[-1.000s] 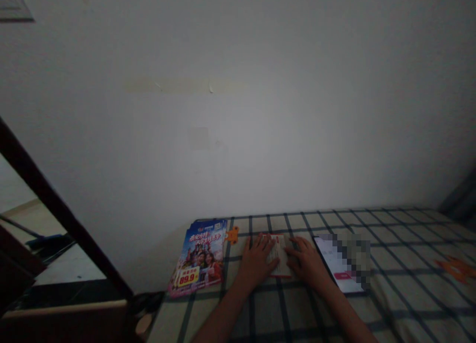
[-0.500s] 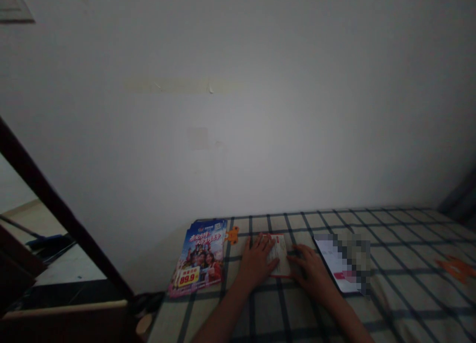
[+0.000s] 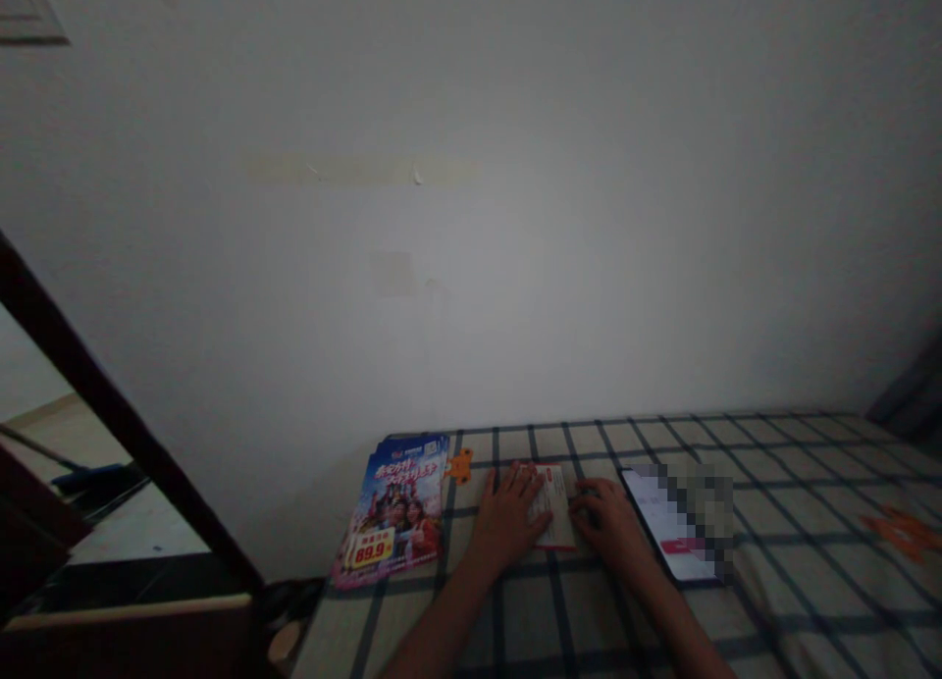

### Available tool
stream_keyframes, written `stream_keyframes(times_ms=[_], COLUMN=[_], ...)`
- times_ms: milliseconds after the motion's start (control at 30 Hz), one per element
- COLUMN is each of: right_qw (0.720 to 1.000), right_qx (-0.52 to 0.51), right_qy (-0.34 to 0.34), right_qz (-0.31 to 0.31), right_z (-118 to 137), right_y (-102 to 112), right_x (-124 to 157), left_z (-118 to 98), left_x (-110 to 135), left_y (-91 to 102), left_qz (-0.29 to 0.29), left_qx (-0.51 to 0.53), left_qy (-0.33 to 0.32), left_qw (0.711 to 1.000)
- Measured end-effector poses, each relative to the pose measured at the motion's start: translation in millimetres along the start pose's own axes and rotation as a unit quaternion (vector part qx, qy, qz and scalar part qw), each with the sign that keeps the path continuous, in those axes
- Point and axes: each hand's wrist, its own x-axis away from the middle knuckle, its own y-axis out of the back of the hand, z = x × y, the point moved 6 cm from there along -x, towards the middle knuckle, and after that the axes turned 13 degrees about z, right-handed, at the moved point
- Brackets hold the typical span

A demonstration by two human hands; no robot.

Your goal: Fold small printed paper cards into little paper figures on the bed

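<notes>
A small folded leaflet (image 3: 557,522), white with red print and a red border, lies flat on the checked cloth. My left hand (image 3: 513,512) rests palm down over its left part, fingers spread and flat. At the leaflet's right edge is my right hand (image 3: 603,517), its fingers bent and slightly apart, the tips touching or very close to the edge. Whether those fingertips pinch the paper is not clear. To the left, a stack of colourful flyers (image 3: 401,507) with a blue top and pink bottom lies face up.
A tablet or large phone (image 3: 681,547) with a lit, partly blurred screen lies right of my right hand. The checked cloth (image 3: 802,561) with orange figures covers the surface up to a pale wall (image 3: 559,218). A dark slanted post (image 3: 125,414) stands at left.
My right hand's fingers have drawn in from a straighter pose and now bend at the leaflet's right edge. My left hand, the leaflet and the flyers have stayed put.
</notes>
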Motion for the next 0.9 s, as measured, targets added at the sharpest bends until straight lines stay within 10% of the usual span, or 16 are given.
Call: stream_keyframes(times_ms=[900], right_qw=[0.993], right_qx=[0.088], right_qy=[-0.077], right_qz=[-0.015], right_z=[-0.5], right_y=[4.5], right_x=[-63.3], left_z=[0.8], left_x=[-3.1], left_y=[-3.1], left_qz=[0.021], left_qx=[-0.039], left_qy=[0.011], left_qw=[0.999])
